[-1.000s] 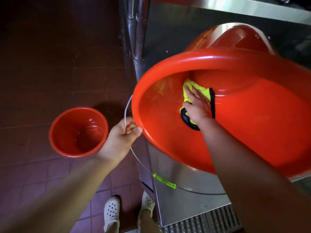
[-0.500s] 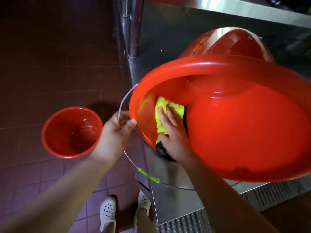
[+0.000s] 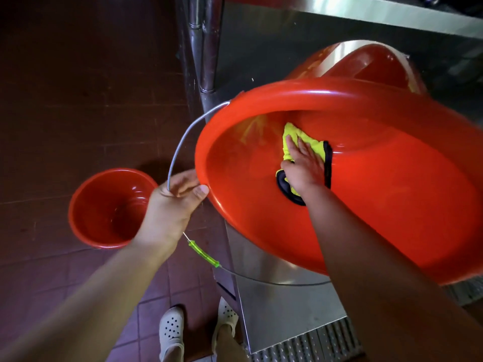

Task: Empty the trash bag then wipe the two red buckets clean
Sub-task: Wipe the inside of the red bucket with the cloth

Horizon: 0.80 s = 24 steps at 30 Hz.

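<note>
A large red bucket [image 3: 379, 205] is tilted toward me, its mouth facing the camera, leaning over a steel counter. My left hand [image 3: 172, 205] grips its rim at the left edge, with the wire handle [image 3: 180, 142] running through the fingers. Inside the bucket my right hand [image 3: 304, 165] presses a yellow cloth with black trim [image 3: 313, 145] flat against the inner wall, fingers straight. A second, smaller red bucket [image 3: 109, 207] stands upright on the floor to the left, nothing visible inside it.
A steel counter panel [image 3: 282, 304] with a grated step stands below the bucket. Steel legs [image 3: 206, 48] rise behind it. The bucket's reflection shows in the steel wall [image 3: 366, 61]. Dark red floor tiles [image 3: 78, 100] spread left. My white clogs [image 3: 171, 327] are at the bottom.
My right hand has slid the cloth from the bucket's near left wall back toward the deeper middle. The left hand keeps its grip on the rim and handle.
</note>
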Tool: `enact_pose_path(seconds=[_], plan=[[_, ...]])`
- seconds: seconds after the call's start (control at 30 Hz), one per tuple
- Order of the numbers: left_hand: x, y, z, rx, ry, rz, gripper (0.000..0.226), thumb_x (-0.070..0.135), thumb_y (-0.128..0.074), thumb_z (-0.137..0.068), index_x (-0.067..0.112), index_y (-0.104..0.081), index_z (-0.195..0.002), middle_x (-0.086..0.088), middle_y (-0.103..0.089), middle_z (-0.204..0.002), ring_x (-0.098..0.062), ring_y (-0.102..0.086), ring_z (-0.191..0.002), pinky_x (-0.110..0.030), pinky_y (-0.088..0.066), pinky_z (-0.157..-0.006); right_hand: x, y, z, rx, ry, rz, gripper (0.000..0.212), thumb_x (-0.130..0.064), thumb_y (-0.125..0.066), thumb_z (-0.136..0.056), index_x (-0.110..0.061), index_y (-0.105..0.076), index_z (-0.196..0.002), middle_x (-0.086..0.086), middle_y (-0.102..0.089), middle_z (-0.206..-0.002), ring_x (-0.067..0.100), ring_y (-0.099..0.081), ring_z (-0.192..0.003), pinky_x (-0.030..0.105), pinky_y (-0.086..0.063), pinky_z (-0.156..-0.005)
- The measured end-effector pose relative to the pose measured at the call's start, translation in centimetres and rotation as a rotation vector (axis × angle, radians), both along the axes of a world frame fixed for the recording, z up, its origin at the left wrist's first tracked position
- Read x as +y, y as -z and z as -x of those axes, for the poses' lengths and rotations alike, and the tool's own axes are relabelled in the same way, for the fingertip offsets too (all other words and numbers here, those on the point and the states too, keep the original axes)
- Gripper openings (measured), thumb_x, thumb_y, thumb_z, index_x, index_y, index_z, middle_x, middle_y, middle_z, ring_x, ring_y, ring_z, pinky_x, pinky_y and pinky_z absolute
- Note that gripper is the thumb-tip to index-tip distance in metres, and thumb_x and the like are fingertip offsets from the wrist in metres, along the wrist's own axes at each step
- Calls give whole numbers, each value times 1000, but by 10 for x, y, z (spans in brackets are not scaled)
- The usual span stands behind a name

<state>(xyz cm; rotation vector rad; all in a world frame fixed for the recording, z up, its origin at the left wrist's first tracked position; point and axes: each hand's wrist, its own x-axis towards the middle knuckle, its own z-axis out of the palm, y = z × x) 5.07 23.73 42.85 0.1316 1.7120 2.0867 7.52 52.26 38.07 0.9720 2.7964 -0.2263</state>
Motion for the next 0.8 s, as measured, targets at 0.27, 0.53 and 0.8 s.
enact_pose_path(seconds=[0.27, 0.53, 0.8], plan=[[4, 7, -4, -9, -30, -16, 22, -3, -60, -84, 16, -68, -93, 5, -74, -88, -17, -65, -92, -36, -51, -92, -120, -12, -50, 283, -236, 103, 76, -26, -53, -83, -24, -17, -150, 9, -16, -157, 26, -18, -143, 41, -14, -115], [-2, -12, 12, 113, 86, -10, 24, 0, -65, -79, 22, -70, -85, 5, -71, -80, -20, -60, -80, -29, -48, -77, -125, -18, -72, 389, -343, 241, 69, -23, -44, -82, -28, -23, -148, 6, -22, -155, 22, -14, -144, 37, -14, -117], [-13, -46, 45, 208, 134, -3, 31, 6, -72, -68, 10, -71, -99, -8, -73, -89, -11, -67, -81, -21, -53, -78, -16, -13, -1, 42, -11, -9, 63, -31, -44, -91, -38, -17, -148, -4, -17, -157, 17, -17, -143, 35, -12, -116]])
